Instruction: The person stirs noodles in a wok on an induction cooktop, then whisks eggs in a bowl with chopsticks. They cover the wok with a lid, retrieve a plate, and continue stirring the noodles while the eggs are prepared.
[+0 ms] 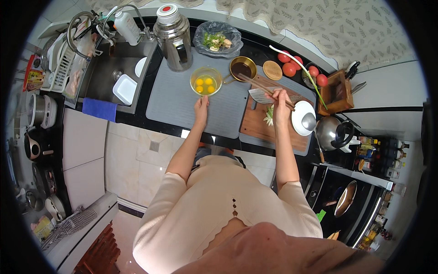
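Observation:
A clear glass bowl (206, 81) with several raw egg yolks stands on the grey mat (171, 99). My left hand (201, 107) grips its near rim. Held in my right hand (280, 102) is a pair of wooden chopsticks (259, 86), pointing up and left over the cutting board, their tips near a brass pan (243, 69) of dark liquid. Beneath and beside that hand lie a cleaver (260, 96) and cut pale-green vegetable pieces (269, 117) on the wooden cutting board (256, 129). To its right, a white plate (302, 127) bears a metal spoon (308, 121).
A steel thermos (175, 44) and a plastic-lined bowl of herbs (217, 41) stand at the back. Tomatoes (289, 69), a long scallion (301, 66), a wooden knife block (333, 90) and a kettle (329, 133) are at right. The sink (102, 77) is at left.

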A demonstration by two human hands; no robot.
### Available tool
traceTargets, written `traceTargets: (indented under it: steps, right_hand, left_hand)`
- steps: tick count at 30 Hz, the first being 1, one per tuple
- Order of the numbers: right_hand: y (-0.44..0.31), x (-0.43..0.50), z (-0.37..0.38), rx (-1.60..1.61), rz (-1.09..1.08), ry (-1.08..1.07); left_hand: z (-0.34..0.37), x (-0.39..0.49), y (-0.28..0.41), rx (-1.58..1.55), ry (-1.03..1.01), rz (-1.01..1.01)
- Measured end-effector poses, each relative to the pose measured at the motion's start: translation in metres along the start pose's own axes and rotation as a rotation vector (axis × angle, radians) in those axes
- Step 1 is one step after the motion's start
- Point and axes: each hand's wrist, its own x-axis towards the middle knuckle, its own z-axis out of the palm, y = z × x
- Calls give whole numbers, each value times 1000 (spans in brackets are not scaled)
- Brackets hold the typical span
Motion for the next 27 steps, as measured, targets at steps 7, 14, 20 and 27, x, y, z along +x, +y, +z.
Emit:
traceTargets:
  steps: [7,14,20,27]
  right_hand:
    - [-32,-14,36,-351,98,-355]
    - [-14,-18,61,-501,77,-594]
    - [-7,-30,38,-168,171,-392]
    - [-5,-47,24,-133,172,-360]
  left_hand:
    - [-25,-35,54,266,-63,35]
    - [-37,-86,107,551,-177,28]
    - [-35,-119,121,604,-156,52]
    - [-28,-135,126,558,-184,-4]
